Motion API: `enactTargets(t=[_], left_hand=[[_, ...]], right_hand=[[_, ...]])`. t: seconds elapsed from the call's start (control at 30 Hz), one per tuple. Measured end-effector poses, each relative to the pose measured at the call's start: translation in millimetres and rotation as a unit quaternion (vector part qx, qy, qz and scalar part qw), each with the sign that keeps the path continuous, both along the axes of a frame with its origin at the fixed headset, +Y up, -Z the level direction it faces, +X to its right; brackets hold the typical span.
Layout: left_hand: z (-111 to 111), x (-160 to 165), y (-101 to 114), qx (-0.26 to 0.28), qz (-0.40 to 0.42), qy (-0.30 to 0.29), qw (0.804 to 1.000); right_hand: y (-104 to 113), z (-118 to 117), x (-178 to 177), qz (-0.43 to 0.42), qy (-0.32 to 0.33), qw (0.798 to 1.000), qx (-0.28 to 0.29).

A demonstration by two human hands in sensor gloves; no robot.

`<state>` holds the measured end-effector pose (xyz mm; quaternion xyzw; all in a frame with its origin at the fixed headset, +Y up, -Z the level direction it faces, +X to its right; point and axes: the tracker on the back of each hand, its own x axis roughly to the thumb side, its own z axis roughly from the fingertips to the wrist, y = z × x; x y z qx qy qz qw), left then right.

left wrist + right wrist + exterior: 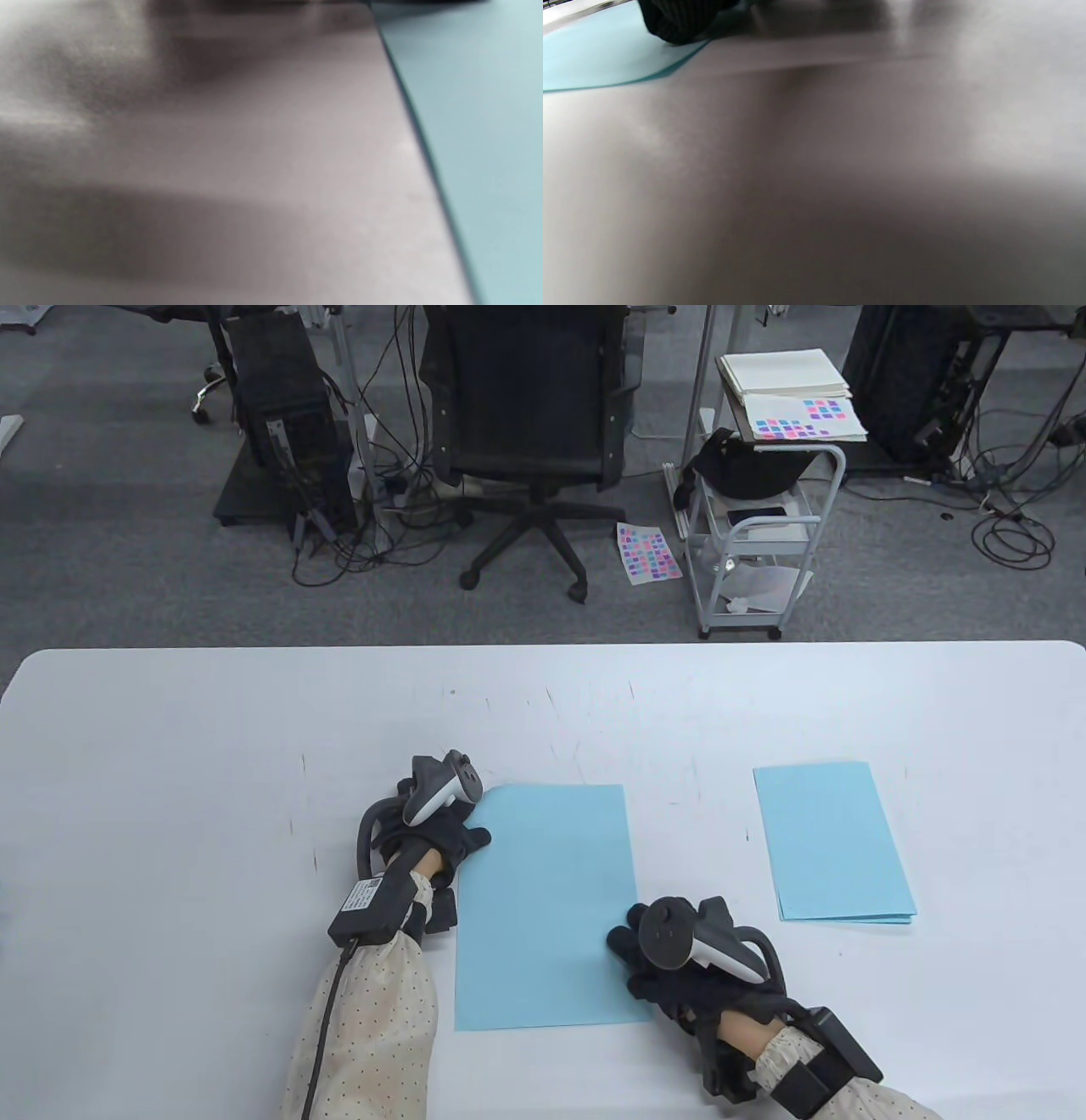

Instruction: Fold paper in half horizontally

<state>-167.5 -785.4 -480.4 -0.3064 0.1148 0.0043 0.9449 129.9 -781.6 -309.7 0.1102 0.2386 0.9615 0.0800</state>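
From the table view, the paper point(543, 903) is seen lying flat on the desk point(170, 746), its long axis running away from the person, short edges near and far. It is flanked by both hands. The left hand point(441, 827) is placed at the far left corner, its fingers resting on or just at the paper's edge there; whether they are pressed down or curled cannot be told, since the tracker hides them. The right hand point(670, 954) is set at the right edge, toward the near corner, fingers laid onto the sheet. Neither hand is seen to have lifted any paper. For a horizontal fold, the near short edge is judged the part to be carried toward the far one, and the right hand is the nearer to it. A stack point(836, 840) of similar blue sheets lies well apart to the right.

In the left wrist view, only blurred desk and a slanting edge of the paper point(488, 127) at the right are shown; no fingers are clearly seen, so their state is not given here.

In the right wrist view, a dark gloved fingertip point(678, 23) is shown touching the paper point(598, 55) near its corner, contact that the table view only suggests. The sheet lies flat.
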Motion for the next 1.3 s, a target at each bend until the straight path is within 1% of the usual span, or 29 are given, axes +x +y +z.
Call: enactTargets(t=[0.13, 0.23, 0.33, 0.43, 0.5, 0.63, 0.77, 0.93, 1.13, 1.23, 1.3], left_hand=[[1, -1, 9, 0.008, 0.017, 0.002, 1.0], [4, -1, 18, 0.009, 0.059, 0.004, 0.998], [5, -1, 27, 0.023, 0.096, 0.013, 0.995], [7, 1, 34, 0.027, 0.142, 0.033, 0.989], [8, 2, 38, 0.044, 0.16, 0.048, 0.985], [13, 5, 46, 0.075, 0.168, 0.043, 0.982], [28, 7, 62, 0.128, 0.161, 0.01, 0.979], [52, 8, 76, 0.136, 0.176, -0.007, 0.975], [76, 4, 80, 0.145, 0.169, -0.022, 0.975], [88, 2, 78, 0.143, 0.171, -0.026, 0.974], [93, 1, 75, 0.133, 0.17, -0.031, 0.976]], right_hand=[[-1, 0, 0, 0.0, 0.0, 1.0, 0.0], [-1, -1, 0, 0.001, 0.0, 1.0, 0.001], [-1, -1, 0, 0.001, 0.0, 1.0, 0.001], [-1, -1, 0, 0.001, 0.0, 1.0, 0.001], [-1, -1, 0, 0.001, 0.0, 1.0, 0.001], [-1, -1, -1, 0.003, 0.0, 1.0, 0.003], [-1, -1, -1, 0.004, -0.001, 1.0, 0.003], [-1, 0, -1, 0.005, -0.003, 1.0, 0.003], [-1, 0, -1, 0.007, -0.004, 1.0, 0.001], [-1, 0, -1, 0.007, -0.006, 1.0, -0.001], [-1, 1, -1, 0.007, -0.007, 1.0, -0.003]])
